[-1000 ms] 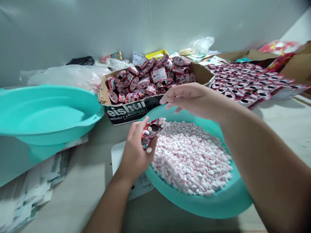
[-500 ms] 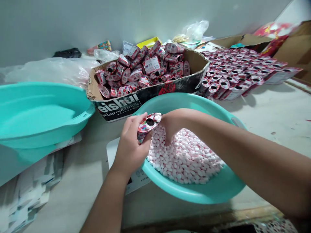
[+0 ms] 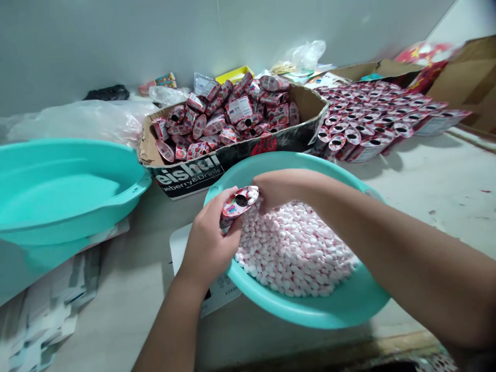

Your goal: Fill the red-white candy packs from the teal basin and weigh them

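My left hand [image 3: 207,243] is closed round a small red and pink candy packet [image 3: 239,200], held at the near-left rim of a teal basin [image 3: 310,310]. The packet's oval top has a dark hole, and a few tablets lie on it. The basin holds a heap of pink and white tablets [image 3: 298,248]. My right hand [image 3: 281,188] reaches across into the heap beside the packet, fingers curled downward among the tablets; what they hold is hidden.
A cardboard box [image 3: 194,173] piled with the same packets stands behind the basin. Rows of packets [image 3: 372,121] lie at the right. An empty teal basin [image 3: 70,186] sits left, over stacked white sheets [image 3: 42,310]. Plastic bags [image 3: 77,121] line the wall.
My right hand came down from above the basin into the tablets beside the packet. The left hand kept the packet at the rim, and the view shifted slightly.
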Motion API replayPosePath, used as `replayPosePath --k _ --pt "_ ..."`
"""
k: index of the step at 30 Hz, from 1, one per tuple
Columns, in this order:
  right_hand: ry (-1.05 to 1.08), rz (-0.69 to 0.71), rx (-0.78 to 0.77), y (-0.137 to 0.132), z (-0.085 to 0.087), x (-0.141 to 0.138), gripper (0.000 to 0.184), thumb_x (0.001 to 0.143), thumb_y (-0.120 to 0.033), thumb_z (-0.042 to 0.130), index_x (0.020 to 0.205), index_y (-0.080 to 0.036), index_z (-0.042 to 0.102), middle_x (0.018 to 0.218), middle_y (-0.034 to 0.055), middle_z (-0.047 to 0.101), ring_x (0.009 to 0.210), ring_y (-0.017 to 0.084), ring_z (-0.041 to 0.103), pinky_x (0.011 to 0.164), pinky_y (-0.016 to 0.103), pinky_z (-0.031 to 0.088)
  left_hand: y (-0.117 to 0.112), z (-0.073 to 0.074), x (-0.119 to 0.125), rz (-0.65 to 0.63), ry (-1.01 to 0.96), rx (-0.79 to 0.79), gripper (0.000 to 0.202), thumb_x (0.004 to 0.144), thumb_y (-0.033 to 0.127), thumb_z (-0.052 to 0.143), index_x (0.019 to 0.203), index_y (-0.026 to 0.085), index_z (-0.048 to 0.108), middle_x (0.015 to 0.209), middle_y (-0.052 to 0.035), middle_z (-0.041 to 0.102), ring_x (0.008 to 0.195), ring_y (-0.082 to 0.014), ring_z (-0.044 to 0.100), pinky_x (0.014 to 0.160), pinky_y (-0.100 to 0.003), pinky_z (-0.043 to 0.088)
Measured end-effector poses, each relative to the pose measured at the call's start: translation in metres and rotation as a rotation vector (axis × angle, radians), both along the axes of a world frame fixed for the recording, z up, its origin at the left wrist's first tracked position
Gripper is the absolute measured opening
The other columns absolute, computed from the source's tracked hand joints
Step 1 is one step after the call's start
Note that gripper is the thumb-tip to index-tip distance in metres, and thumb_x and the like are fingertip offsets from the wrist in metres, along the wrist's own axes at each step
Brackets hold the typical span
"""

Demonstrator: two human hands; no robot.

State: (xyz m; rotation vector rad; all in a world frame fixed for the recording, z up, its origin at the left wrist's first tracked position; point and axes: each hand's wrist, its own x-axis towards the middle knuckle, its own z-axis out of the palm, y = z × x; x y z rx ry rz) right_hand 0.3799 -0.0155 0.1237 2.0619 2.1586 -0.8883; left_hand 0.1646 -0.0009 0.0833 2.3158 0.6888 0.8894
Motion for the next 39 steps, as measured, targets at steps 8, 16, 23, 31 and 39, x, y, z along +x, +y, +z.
replayPosePath --k 8,16,23,31,39 --pt "-0.166 -0.233 0.381 -0.02 0.056 0.009 0.018 0.077 -0.031 0.076 0.088 -0.016 0.074 0.076 0.0038 0.067 0.066 0.014 0.055 0.062 0.028 0.037 0.0 0.001 0.001 -0.003 0.027 -0.011 0.045 0.094 0.018 0.065 0.137 0.023 0.056 0.132 -0.0049 0.065 0.121 -0.0201 0.062 0.105 -0.029 0.051" --pt "0.088 -0.179 0.584 -0.025 0.053 -0.028 0.01 0.078 -0.025 0.074 0.083 -0.017 0.072 0.076 0.0003 0.062 0.069 0.011 0.052 0.064 0.024 0.034 0.0 0.004 0.002 0.006 -0.002 -0.068 0.044 0.093 0.014 0.063 0.136 0.022 0.055 0.13 -0.0043 0.065 0.117 -0.0191 0.062 0.099 -0.027 0.051" --pt "0.275 -0.143 0.699 -0.024 0.043 -0.032 0.01 0.08 -0.025 0.073 0.081 -0.017 0.068 0.074 -0.002 0.062 0.066 0.009 0.049 0.062 0.022 0.033 0.001 0.0 0.003 0.033 -0.069 -0.107 0.041 0.094 0.021 0.064 0.134 0.022 0.056 0.127 -0.0046 0.065 0.114 -0.0204 0.062 0.097 -0.029 0.049" --pt "0.324 -0.085 0.778 -0.021 0.04 -0.034 0.008 0.083 -0.021 0.07 0.081 -0.015 0.066 0.076 -0.0001 0.062 0.069 0.009 0.05 0.065 0.022 0.035 0.004 0.002 0.0 -0.022 -0.137 -0.211 0.037 0.093 0.023 0.068 0.129 0.025 0.059 0.118 -0.0011 0.068 0.104 -0.0181 0.065 0.087 -0.026 0.05" --pt "0.342 0.036 0.754 -0.024 0.043 -0.039 0.005 0.085 -0.018 0.068 0.081 -0.015 0.069 0.081 0.002 0.063 0.072 0.01 0.053 0.068 0.022 0.04 0.002 0.004 0.001 -0.003 -0.139 -0.182 0.036 0.092 0.022 0.07 0.127 0.023 0.06 0.115 -0.0012 0.068 0.102 -0.0175 0.064 0.087 -0.026 0.049"
